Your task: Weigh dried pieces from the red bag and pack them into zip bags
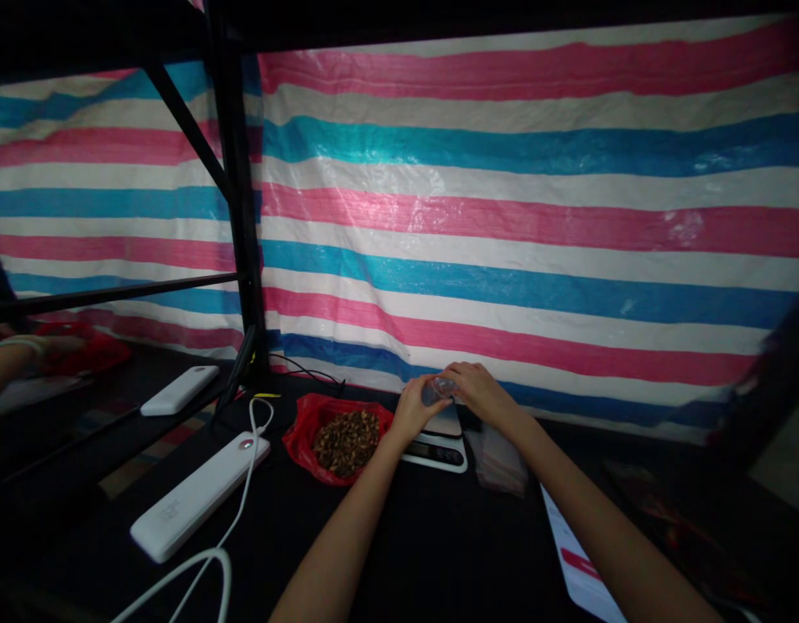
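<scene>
Both my hands meet over a kitchen scale [438,455], a white one with a metal top and a dark display. Between them is a small clear plastic container [436,391], round-looking, its exact kind hard to make out. My left hand [414,410] has its fingers closed around the near left side of it. My right hand [480,391] grips it from the right, fingers bent over the top. Left of the scale, a red plastic bag [299,439] lies open with a heap of small brown dried pieces [347,443] in it. Clear plastic bags [499,463] lie to the scale's right.
A white power bank [197,497] with a white cable [244,493] lies front left. A phone [577,558] lies partly under my right forearm. A black metal frame [240,216] stands left; beyond it are another white device [180,391] and another person's arm [9,368].
</scene>
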{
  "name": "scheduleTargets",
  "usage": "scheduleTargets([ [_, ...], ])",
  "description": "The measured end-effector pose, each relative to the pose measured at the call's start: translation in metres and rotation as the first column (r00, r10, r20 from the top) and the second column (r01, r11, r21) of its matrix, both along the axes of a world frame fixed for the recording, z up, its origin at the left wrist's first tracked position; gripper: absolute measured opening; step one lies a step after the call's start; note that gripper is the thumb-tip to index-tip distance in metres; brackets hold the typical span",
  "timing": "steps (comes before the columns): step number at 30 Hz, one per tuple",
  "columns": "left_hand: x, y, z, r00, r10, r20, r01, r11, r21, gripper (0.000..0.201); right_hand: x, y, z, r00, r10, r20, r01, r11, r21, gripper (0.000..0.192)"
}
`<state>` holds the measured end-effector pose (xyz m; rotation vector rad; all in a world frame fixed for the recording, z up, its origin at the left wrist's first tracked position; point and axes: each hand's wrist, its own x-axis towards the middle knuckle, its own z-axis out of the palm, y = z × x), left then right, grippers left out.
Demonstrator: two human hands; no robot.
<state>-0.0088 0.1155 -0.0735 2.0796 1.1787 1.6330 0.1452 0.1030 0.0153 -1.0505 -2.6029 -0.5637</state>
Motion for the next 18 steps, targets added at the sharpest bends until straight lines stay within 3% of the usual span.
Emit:
scheduleTargets([
  [4,0.0,0.002,0.003,0.999,-0.003,-0.051,0.005,1.0,0.03,0.05,0.001,-0.003,0.001,0.995,-0.012,0.096,0.001,0.993,0.12,0.033],
  [8,0.001,0.004,0.008,0.987,-0.018,-0.16,0.024,0.999,0.032,0.05,0.007,-0.01,0.004,0.996,-0.056,0.066,0.045,0.987,0.153,0.033],
  [11,0.002,0.005,0.008,0.962,-0.022,-0.274,0.021,1.0,-0.006,0.054,0.011,-0.016,0.003,0.991,-0.088,-0.099,0.099,0.988,0.115,0.034],
  [14,0.001,0.002,0.01,0.938,-0.023,-0.346,0.004,0.998,-0.057,0.062,0.011,-0.02,-0.001,0.938,-0.068,-0.34,0.094,0.994,0.062,0.041],
  [16,-0.005,-0.006,0.015,0.942,-0.001,-0.336,-0.012,0.999,-0.036,0.063,0.007,-0.023,-0.007,0.887,-0.026,-0.462,0.043,0.999,0.027,0.041],
  [18,-0.017,-0.021,0.025,0.963,0.085,-0.255,-0.078,0.996,0.039,0.051,-0.003,-0.026,-0.014,0.85,0.021,-0.527,-0.028,1.0,-0.006,0.036],
])
